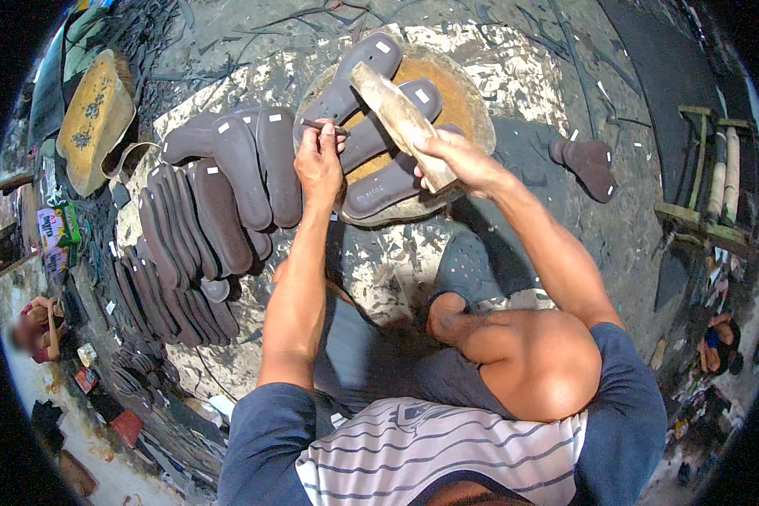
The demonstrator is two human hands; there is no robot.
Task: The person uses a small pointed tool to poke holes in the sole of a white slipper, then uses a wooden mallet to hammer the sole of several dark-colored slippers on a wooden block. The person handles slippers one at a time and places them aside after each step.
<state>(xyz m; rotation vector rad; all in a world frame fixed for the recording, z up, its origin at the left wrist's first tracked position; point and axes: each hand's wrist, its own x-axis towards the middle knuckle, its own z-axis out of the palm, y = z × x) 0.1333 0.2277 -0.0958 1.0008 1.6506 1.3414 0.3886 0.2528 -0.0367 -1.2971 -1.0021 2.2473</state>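
Observation:
My left hand (319,169) pinches a short dark rod, like a punch (324,126), over the soles on a round wooden block. My right hand (471,165) grips the near end of a thick wooden club (396,114), which slants away to the upper left above the block. Several brown-grey shoe soles lie side by side on the block (474,101): a far one (371,63), a middle one (422,97) partly under the club, and a near one (386,187). Small white stickers mark the far and middle soles. The punch's lower tip cannot be made out.
Left of the block, more soles (243,173) lie overlapping, with rows of them (164,232) stacked nearer me. A dark pair of soles (586,164) rests on the right. A second wood block (97,122) stands far left, a wooden bench (704,221) far right. Other people sit at both edges.

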